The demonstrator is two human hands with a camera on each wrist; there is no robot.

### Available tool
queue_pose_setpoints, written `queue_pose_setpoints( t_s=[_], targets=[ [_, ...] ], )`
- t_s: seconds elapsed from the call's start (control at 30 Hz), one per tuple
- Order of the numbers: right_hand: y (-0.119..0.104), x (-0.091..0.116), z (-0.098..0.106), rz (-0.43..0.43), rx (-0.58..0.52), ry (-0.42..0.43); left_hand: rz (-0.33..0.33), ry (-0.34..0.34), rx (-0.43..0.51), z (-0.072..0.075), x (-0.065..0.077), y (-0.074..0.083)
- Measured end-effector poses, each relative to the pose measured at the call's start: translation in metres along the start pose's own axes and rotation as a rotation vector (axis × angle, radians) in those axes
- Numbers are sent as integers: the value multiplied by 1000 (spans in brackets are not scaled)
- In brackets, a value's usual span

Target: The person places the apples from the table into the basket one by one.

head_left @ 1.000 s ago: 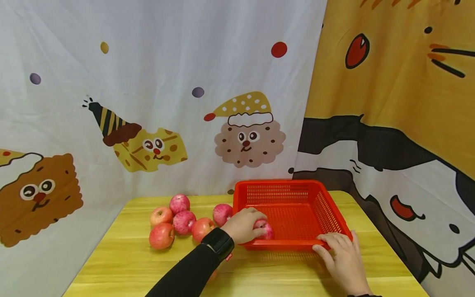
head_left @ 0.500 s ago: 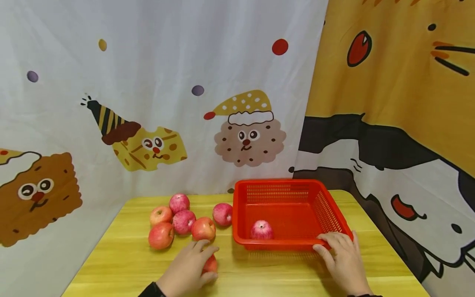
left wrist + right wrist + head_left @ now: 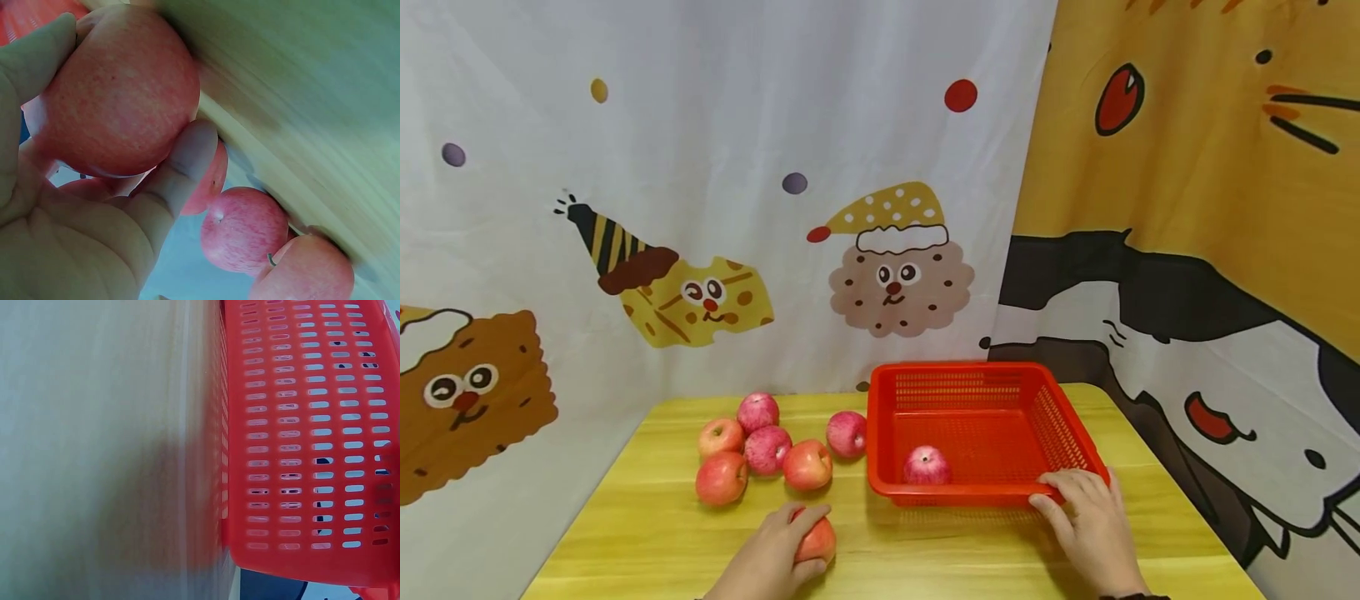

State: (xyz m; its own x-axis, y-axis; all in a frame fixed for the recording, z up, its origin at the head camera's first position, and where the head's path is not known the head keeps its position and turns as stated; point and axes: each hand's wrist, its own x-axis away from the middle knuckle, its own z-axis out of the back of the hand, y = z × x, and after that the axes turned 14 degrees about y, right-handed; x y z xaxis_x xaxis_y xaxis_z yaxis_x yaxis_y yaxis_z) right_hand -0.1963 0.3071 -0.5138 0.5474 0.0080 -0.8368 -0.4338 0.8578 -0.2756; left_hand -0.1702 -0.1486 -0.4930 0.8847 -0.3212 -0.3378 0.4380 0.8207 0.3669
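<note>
Pick-up, I'd say: left hand [image 3: 769, 554] pinches an apple [image 3: 817, 542]; right of its fingers, right hand [image 3: 1092, 525] grips the plastic basket [image 3: 973, 492]. Lifting seems called for.

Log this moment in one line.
left hand: grips red apple | right hand: holds red plastic basket at near-right rim | basket: one pink apple | table: six more apples

I face a pale cloth [image 3: 700, 125] printed with a brown biscuit [image 3: 497, 417], a cheese wedge [image 3: 730, 304] in a striped hat [image 3: 613, 242] and a round cookie [image 3: 902, 308]; to my right are big cartoon animals [image 3: 1240, 375], and below spreads a wood-grain table [image 3: 640, 533]
</note>
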Motion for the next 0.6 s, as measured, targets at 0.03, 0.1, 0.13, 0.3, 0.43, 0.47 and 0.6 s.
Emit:
queue_pose_setpoints(
  t_s=[0.03,0.1,0.13,0.3,0.43,0.47,0.6],
  targets=[
    [0,0,0,2,-3,3,3,0,1,0,0,0],
    [0,0,0,2,-6,4,5,-1,0,1,0,0],
    [0,0,-1,2,-6,5,7,-1,1,1,1,0],
    [1,0,-1,5,-6,8,7,2,15,1,3,-2],
    [2,1,-2,13,-11,15,19,-1,31,2,4,-2],
    [3,2,-2,13,-12,16,24,-4,38,2,5,-2],
    [2,2,-1,12,-24,11,57,-20,71,3,5,-2]
  ],
)
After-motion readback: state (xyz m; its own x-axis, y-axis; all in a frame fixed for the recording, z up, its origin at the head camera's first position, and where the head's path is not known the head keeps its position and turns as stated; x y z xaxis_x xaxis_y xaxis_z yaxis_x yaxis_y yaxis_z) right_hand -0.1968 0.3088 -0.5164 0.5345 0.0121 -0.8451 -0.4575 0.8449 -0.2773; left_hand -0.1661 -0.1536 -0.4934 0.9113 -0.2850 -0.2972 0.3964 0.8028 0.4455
